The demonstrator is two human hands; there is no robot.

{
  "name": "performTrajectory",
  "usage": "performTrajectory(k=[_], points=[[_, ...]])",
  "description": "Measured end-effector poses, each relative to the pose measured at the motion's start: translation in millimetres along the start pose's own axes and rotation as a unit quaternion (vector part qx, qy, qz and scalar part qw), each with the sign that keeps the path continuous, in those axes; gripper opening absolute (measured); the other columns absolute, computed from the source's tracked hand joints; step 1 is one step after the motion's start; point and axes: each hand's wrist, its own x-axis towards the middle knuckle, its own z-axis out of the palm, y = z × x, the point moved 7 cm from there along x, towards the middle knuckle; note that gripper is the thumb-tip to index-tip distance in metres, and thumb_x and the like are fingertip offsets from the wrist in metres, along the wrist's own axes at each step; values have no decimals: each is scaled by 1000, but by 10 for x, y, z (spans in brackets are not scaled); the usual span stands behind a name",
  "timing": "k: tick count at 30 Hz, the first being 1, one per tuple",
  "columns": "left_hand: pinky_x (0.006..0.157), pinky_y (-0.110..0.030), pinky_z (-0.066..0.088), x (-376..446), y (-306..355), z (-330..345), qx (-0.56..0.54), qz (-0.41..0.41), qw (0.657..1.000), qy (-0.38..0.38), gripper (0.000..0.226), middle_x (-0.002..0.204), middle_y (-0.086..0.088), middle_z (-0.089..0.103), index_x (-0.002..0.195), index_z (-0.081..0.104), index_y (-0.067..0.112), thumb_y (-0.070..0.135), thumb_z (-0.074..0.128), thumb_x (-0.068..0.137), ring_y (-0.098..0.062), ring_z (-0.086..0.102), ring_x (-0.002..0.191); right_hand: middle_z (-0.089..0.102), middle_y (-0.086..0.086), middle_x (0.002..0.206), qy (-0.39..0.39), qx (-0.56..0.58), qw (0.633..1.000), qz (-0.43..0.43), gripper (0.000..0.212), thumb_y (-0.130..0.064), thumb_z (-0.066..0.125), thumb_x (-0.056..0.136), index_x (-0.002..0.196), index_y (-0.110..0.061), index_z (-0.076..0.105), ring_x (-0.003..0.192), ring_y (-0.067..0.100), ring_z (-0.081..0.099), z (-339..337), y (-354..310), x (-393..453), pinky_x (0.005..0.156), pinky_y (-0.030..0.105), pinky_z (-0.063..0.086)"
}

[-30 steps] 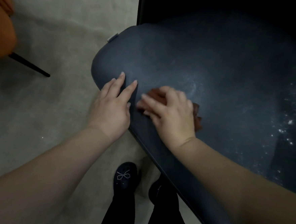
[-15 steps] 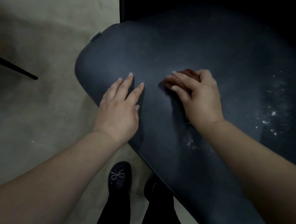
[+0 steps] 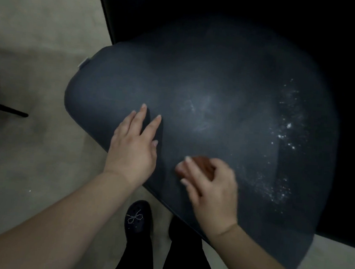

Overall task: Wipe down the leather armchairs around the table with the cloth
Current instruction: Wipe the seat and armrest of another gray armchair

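Note:
A dark blue-grey leather armchair fills the middle and right of the head view, seen from above. My left hand rests flat on its near-left part with fingers straight. Near the front edge, my right hand presses a small reddish-brown cloth against the leather, fingers curled over it; most of the cloth is hidden under the hand, which is blurred. White dusty specks lie on the right of the seat, and a pale smear shows at its middle.
Beige floor spreads to the left. A thin black leg of another chair crosses the left edge. My dark shoes and dark trousers stand below the armchair's front edge. The space behind and right of the chair is black.
My right hand has slid the cloth from the seat's middle back toward the front edge, leaving a pale smear behind. The left hand has stayed in place.

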Motion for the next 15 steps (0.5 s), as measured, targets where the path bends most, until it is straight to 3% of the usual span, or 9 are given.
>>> performTrajectory(k=[2,5,10,12,15], points=[[115,-46,18,-28,35,56,4,4,1000,2,58,160,-5,13,148,32,28,26,51,94,-27,12,144,59,16,110,-22,-44,999,-19,48,-37,76,80,126,-34,63,91,31,53,182,-79,-57,73,40,50],[115,-46,17,-55,51,102,13,5,1000,16,58,160,-5,12,148,30,28,28,49,94,-26,11,144,59,16,112,-6,-48,999,-4,49,-36,75,81,128,-37,62,93,31,50,202,45,87,72,39,46],[116,-43,13,-48,152,192,26,27,999,0,59,161,-1,7,150,25,29,30,47,96,-23,6,145,52,17,121,68,-56,986,144,40,-38,57,90,129,-33,61,103,38,49,-92,663,605,84,46,43],[116,-42,11,-29,207,189,21,26,999,-4,59,161,0,4,151,22,31,32,45,96,-21,4,145,53,17,120,69,-49,990,116,40,-39,57,90,130,-33,61,101,37,49,-116,610,542,83,44,43],[117,-42,9,-21,330,197,23,36,999,-17,59,161,2,0,151,18,33,35,43,97,-19,1,145,58,16,114,33,-48,998,-5,40,-41,58,89,128,-35,62,92,34,51,-41,274,34,73,41,44]])
